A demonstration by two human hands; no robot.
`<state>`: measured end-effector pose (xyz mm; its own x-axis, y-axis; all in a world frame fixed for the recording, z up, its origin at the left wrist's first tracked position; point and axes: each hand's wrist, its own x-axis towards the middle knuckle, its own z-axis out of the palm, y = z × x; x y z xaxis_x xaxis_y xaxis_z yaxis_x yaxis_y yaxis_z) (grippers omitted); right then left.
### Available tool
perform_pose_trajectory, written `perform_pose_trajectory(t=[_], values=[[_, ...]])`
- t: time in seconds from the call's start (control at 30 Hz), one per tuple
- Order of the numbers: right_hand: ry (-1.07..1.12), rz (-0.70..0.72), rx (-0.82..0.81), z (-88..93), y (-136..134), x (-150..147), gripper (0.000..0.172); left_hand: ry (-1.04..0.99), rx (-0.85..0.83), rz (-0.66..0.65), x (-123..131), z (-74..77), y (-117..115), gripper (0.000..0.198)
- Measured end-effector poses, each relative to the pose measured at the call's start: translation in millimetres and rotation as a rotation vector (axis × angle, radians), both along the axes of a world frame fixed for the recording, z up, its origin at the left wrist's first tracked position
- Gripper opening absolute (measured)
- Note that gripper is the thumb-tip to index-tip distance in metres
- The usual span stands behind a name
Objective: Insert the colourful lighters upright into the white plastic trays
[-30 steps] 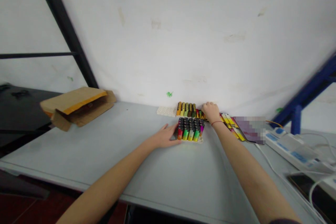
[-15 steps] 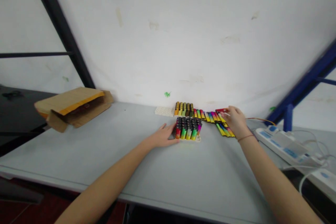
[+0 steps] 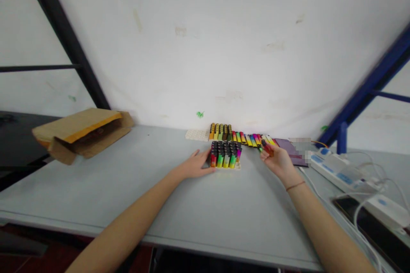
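My left hand [image 3: 196, 166] grips the left side of a white tray [image 3: 237, 166], its thumb along the front edge. Upright lighters [image 3: 226, 155] with black tops and bright bodies fill most of this tray; a gap shows at its front right corner. To the right, my right hand [image 3: 278, 162] pinches a red lighter [image 3: 268, 149] with a dark top, held tilted above the table. Behind its fingers lies a row of multicoloured lighters [image 3: 253, 140], partly hidden by the hand. A second group of upright lighters [image 3: 220, 132] stands behind the tray in a white holed tray [image 3: 196, 135].
An open brown cardboard package [image 3: 81, 128] lies at the left. On the right are a flat purple item [image 3: 290, 151], a white power strip [image 3: 339, 175] with cables and a dark phone [image 3: 373, 226]. A wall closes off the back, with a blue frame [image 3: 342, 136] at the right.
My right hand has drawn the red lighter away from the lying row, leftward and nearer to me. The purple item now shows more. My left hand stays at the tray.
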<state>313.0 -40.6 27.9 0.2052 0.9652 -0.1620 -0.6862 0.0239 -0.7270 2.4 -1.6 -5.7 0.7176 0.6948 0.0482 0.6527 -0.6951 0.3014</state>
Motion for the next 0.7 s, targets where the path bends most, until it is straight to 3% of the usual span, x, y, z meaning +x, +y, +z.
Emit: perform_pose_trajectory(t=[0.13,0.27,0.43,0.7], values=[[-0.074,0.022,0.068,-5.9,-0.1,-9.6,0.007,0.006,0.001,0.005,-0.4,0.2,0.0,0.081],[-0.113,-0.02,0.089,-9.2,-1.2,-14.9,0.018,-0.002,0.0,0.005,-1.3,-1.3,0.7,0.082],[-0.075,-0.107,0.024,-12.9,-1.7,-17.1,0.026,0.0,0.009,0.005,-1.4,-3.5,2.4,0.081],[-0.109,-0.1,-0.013,-12.0,-3.0,-25.5,0.006,-0.024,-0.002,-0.007,-1.5,-2.6,2.3,0.082]])
